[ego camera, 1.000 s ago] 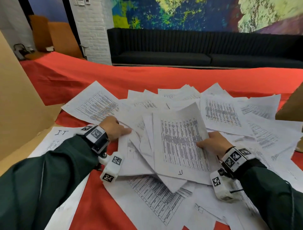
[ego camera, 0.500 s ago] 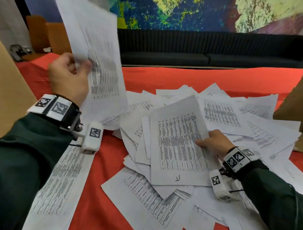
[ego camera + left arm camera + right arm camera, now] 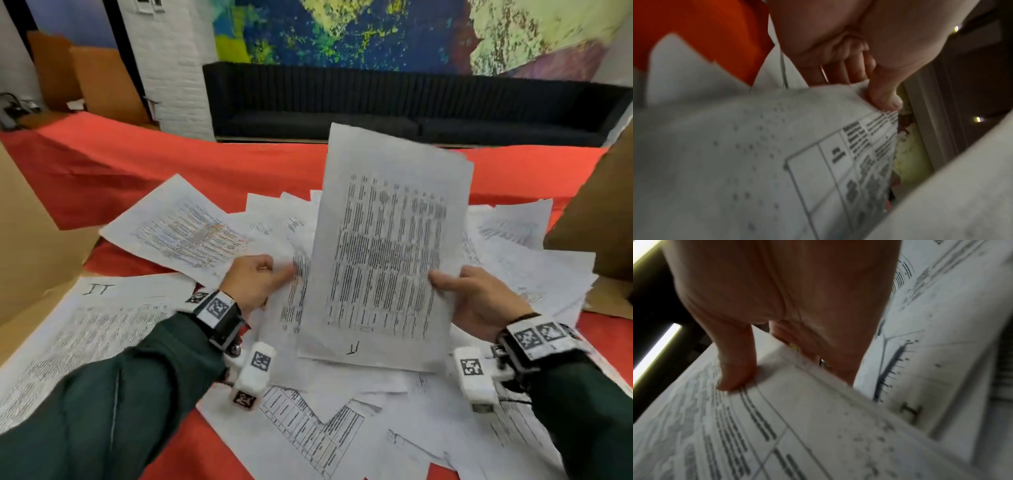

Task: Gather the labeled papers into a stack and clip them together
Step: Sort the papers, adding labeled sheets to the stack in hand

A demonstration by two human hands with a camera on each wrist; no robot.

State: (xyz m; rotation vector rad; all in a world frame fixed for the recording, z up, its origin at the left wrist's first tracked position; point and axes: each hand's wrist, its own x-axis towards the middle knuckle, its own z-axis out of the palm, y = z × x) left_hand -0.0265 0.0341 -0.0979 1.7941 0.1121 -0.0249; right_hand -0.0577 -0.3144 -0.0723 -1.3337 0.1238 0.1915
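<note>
Raised sheet tilted up over the middle of the paper heap, pinched at its right edge by the right hand. Left hand just left of it, gripping the edge of a second sheet partly behind the first (thumb on top in the left wrist view). Another sheet flat at far left. Sofa behind the table.

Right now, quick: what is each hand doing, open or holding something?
Left hand: pinches the edge of a printed sheet behind the raised one.
Right hand: grips the raised labeled sheet, thumb on its face.
</note>
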